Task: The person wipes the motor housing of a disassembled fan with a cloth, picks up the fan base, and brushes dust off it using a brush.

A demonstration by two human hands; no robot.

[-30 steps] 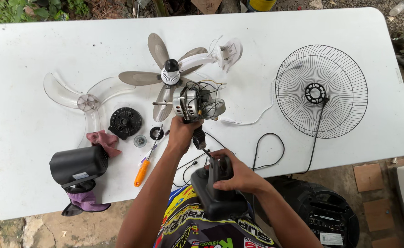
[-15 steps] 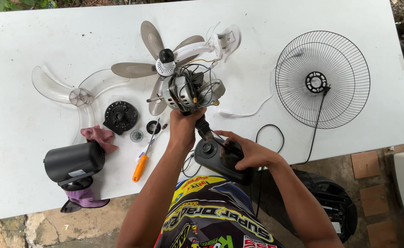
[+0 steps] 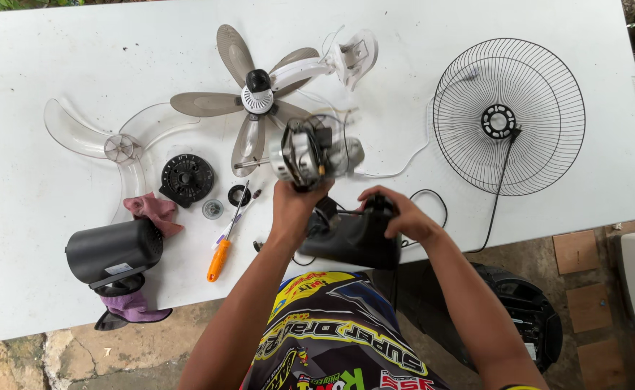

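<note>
Fingers of the left hand (image 3: 294, 206) are clamping around the bare fan motor (image 3: 307, 153), lifting it just above the white desk (image 3: 36, 209) with its shaft pointing left toward the grey fan blade (image 3: 249, 97). The right hand (image 3: 397, 214) is gripping the black motor housing (image 3: 353, 238), fingers wrapped over its top. The housing is sitting just right of and below the motor, nearer the desk's front edge; an orange-handled screwdriver (image 3: 223, 245) is lying to the left.

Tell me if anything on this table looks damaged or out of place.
A fan lies in pieces: the bare motor in the left hand, its wiring exposed, the wire guard off to the side. A pink rag lies crumpled among the parts. Nothing looks broken.
</note>
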